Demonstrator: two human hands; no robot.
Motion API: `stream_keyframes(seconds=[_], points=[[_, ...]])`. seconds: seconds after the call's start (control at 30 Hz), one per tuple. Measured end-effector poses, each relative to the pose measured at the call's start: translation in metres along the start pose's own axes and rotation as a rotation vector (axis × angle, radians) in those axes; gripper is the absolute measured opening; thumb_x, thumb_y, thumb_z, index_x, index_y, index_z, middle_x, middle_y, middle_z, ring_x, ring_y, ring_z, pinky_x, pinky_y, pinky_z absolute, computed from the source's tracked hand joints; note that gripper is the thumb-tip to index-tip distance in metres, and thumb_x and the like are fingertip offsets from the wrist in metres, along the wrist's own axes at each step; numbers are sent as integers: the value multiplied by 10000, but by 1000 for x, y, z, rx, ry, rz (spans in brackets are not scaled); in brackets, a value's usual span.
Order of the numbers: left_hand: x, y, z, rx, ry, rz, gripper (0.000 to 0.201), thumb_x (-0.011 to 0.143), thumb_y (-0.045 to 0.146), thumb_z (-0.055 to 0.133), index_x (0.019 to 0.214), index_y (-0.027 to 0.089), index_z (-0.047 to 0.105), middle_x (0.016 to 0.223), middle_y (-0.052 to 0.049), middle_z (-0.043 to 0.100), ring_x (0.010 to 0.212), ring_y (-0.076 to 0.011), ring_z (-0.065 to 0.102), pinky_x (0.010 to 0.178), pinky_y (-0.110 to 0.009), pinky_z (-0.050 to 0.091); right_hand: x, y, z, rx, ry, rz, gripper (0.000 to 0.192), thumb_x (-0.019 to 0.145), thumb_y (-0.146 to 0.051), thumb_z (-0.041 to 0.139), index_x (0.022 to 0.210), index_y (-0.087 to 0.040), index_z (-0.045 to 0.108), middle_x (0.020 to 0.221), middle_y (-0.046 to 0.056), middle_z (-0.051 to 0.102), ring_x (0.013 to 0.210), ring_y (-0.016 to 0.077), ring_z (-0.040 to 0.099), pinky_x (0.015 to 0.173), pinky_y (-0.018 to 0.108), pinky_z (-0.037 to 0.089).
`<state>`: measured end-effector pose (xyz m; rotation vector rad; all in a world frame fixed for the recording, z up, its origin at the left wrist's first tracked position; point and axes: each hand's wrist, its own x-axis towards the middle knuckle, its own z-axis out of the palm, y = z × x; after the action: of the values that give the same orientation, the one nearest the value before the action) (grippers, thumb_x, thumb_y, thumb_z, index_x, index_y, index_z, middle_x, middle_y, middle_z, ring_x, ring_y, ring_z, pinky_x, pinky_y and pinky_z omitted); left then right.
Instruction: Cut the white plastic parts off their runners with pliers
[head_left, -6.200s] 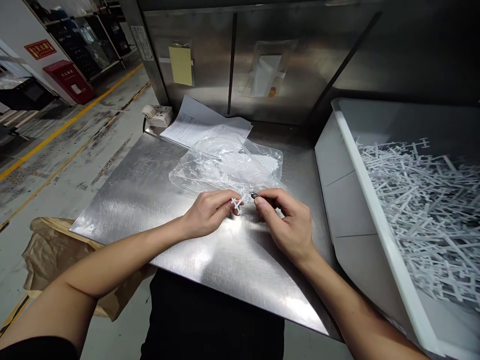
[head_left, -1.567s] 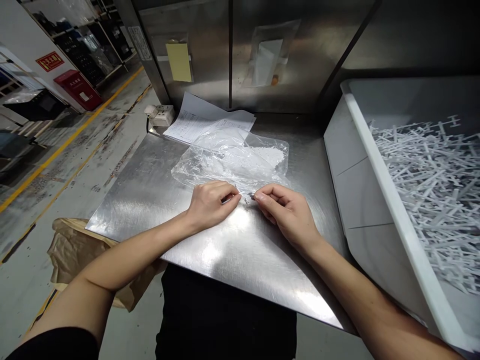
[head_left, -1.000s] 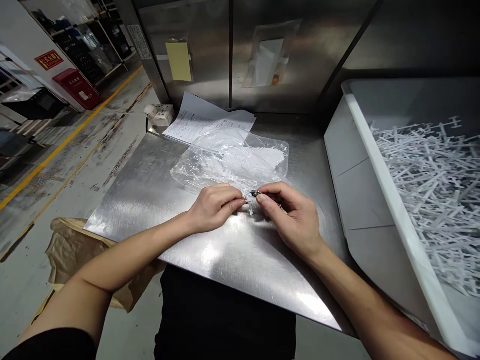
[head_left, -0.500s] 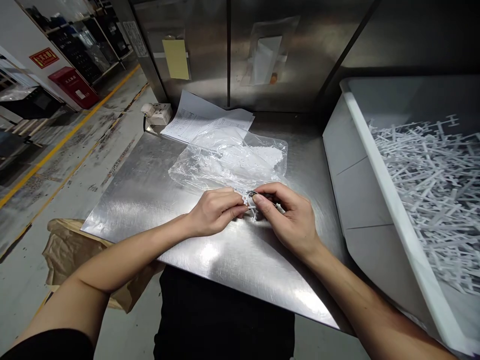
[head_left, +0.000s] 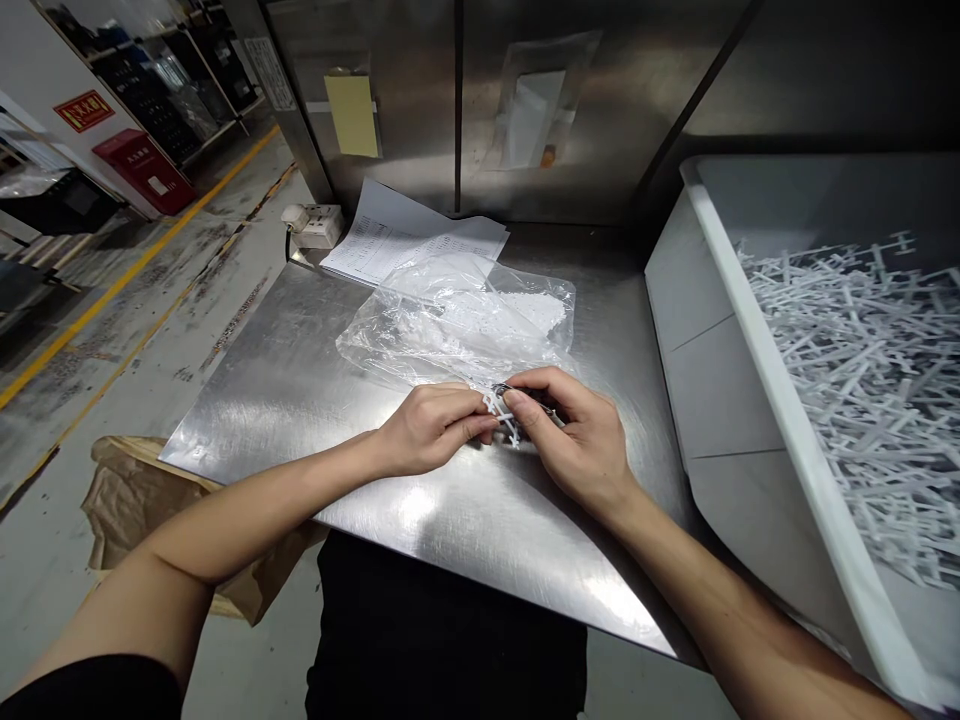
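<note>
My left hand is closed, its fingertips pinching a small white branched plastic sprue above the metal table. Close on its right, my right hand is closed around a small dark metal tool. Only the tool's tip and a bit beyond the fingers show, so its kind is unclear. The tip lies against or very near the top of the sprue. Just behind both hands, a clear plastic bag lies on the table with many tiny white parts in it.
A large pale bin full of white branched sprues stands at the right. Behind the bag are printed papers and a power socket. Brown paper sits below the left edge of the metal table.
The sprue has turned slightly between my fingers, its lower end now further right. Both hands keep nearly the same place and grip.
</note>
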<state>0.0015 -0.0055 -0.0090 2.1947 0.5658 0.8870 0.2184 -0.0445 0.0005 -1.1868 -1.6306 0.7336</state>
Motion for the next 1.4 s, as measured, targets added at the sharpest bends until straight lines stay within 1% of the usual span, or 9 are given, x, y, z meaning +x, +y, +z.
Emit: stream_keyframes(seconds=[0.27, 0.43, 0.57, 0.83, 0.97, 1.1, 1.2, 1.3, 1.4], points=[[-2, 0, 2, -5, 16, -10, 316, 1147, 282, 564, 901, 162, 720, 850, -52, 775, 792, -173, 727, 769, -301, 559, 0, 1, 1, 15, 2, -3, 105, 1045, -288, 689, 1006, -227, 765, 885, 12, 780, 764, 176, 704, 711, 318, 534], [-1, 1, 3, -18, 3, -5, 309, 1146, 268, 552, 904, 165, 715, 851, -51, 774, 803, -178, 733, 791, -314, 576, -2, 1, 1, 18, 2, -2, 119, 1053, -284, 679, 985, -227, 758, 834, -1, 753, 716, 160, 671, 662, 300, 505], [-1, 2, 3, -29, -8, -20, 314, 1147, 279, 548, 908, 165, 718, 852, -55, 775, 805, -181, 735, 794, -321, 581, -4, -1, 1, -8, 5, 25, 137, 1056, -304, 680, 970, -229, 756, 827, 0, 745, 711, 161, 654, 670, 307, 494], [0, 4, 3, -61, -32, -141, 340, 1144, 316, 565, 890, 166, 735, 866, -48, 787, 825, -168, 738, 817, -300, 566, -1, -1, 2, 32, -9, 114, 203, 1035, -331, 679, 880, -214, 739, 771, 7, 716, 689, 167, 618, 641, 309, 456], [1, 7, 1, -110, -57, -244, 315, 1125, 285, 603, 866, 170, 740, 855, -20, 783, 812, -143, 728, 818, -263, 550, -1, 3, 2, 25, -21, 161, 236, 1031, -349, 676, 848, -210, 729, 769, 8, 704, 698, 166, 601, 646, 309, 443], [3, 9, -2, -156, -89, -332, 314, 1118, 283, 608, 857, 175, 744, 855, -8, 784, 815, -136, 720, 835, -259, 538, 0, 4, 2, 11, -22, 198, 247, 1023, -357, 678, 832, -209, 729, 761, 5, 704, 694, 164, 598, 637, 305, 433], [4, 10, -2, -181, -98, -362, 320, 1117, 292, 608, 852, 176, 745, 852, -8, 783, 812, -136, 714, 838, -262, 530, 1, 2, 1, 25, 5, 179, 227, 1017, -350, 683, 841, -213, 728, 762, 4, 705, 692, 164, 605, 637, 302, 445], [4, 10, -2, -174, -92, -347, 321, 1116, 286, 608, 844, 176, 736, 841, -7, 783, 807, -136, 714, 833, -261, 528, 1, -2, 0, 67, 30, 116, 189, 1022, -344, 687, 886, -220, 730, 796, 7, 717, 707, 167, 630, 650, 302, 471], [4, 9, -1, -155, -81, -325, 296, 1114, 275, 602, 866, 176, 729, 835, -8, 783, 804, -139, 721, 818, -262, 535, -2, -5, -1, 82, -2, 89, 178, 1038, -349, 687, 916, -227, 732, 797, 8, 716, 687, 165, 628, 637, 304, 479]])
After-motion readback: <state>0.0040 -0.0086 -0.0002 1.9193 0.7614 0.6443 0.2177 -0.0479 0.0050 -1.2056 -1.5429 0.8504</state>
